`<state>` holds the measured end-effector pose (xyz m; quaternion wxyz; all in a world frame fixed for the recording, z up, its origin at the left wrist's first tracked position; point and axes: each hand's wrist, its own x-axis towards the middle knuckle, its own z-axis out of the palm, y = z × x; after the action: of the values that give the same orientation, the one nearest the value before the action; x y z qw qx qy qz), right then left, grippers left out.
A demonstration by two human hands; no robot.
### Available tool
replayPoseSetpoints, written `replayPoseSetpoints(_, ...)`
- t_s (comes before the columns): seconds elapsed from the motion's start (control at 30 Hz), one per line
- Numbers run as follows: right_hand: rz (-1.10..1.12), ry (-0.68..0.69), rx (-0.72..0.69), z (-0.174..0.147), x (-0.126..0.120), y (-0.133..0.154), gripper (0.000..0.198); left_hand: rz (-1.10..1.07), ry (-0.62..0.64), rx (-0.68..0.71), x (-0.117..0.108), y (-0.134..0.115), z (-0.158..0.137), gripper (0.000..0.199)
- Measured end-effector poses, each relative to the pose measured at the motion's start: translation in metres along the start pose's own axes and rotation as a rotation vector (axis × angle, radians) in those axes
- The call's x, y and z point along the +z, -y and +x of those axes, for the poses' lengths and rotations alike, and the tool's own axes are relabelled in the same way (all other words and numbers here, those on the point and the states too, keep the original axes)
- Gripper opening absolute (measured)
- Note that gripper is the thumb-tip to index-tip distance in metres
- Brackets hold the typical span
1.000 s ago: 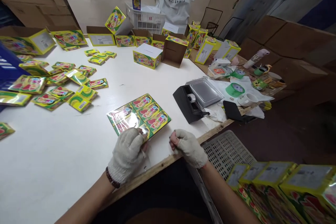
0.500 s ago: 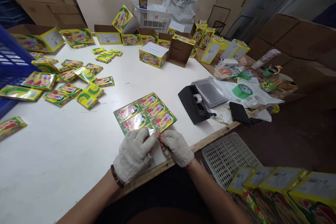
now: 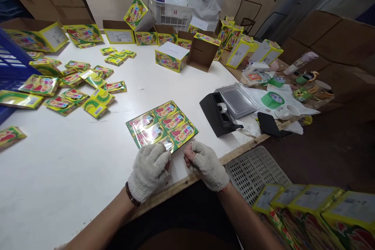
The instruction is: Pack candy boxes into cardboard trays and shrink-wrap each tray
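Six-box pack (image 3: 175, 121) lies at one o'clock from my left hand (image 3: 150, 168) — long axis eight to two, print reading toward two. Left and right hand (image 3: 207, 164) fingers curl — whether gripping, I can't tell.

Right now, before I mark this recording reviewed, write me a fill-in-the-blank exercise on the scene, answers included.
Of the two wrists, only the ____ one wears a beaded bracelet.
The hand nearer the tape dispenser is the ____ one.
The large roll of tape beside the mug is coloured ____.
The flat pack lies on a table whose top is ____.

Missing words: left; right; green; white.
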<state>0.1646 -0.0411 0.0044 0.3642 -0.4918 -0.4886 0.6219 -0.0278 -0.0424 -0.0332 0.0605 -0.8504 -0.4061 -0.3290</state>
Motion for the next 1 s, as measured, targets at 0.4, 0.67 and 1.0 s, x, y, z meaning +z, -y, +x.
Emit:
replayPoseSetpoints(0.4,-0.044,0.009,0.145,0.010,0.010,-0.018,0.033,0.078,0.112,0.017,-0.009,-0.006,0.001,0.050)
replayPoseSetpoints(0.67,0.149,0.103,0.263,0.020,0.001,-0.045,0.032,0.188,0.215,-0.169,-0.010,-0.021,0.027,0.017)
replayPoseSetpoints(1.0,-0.037,-0.128,0.277,0.054,-0.013,-0.018,0.032,0.042,0.212,-0.246,-0.023,0.007,0.032,0.013)
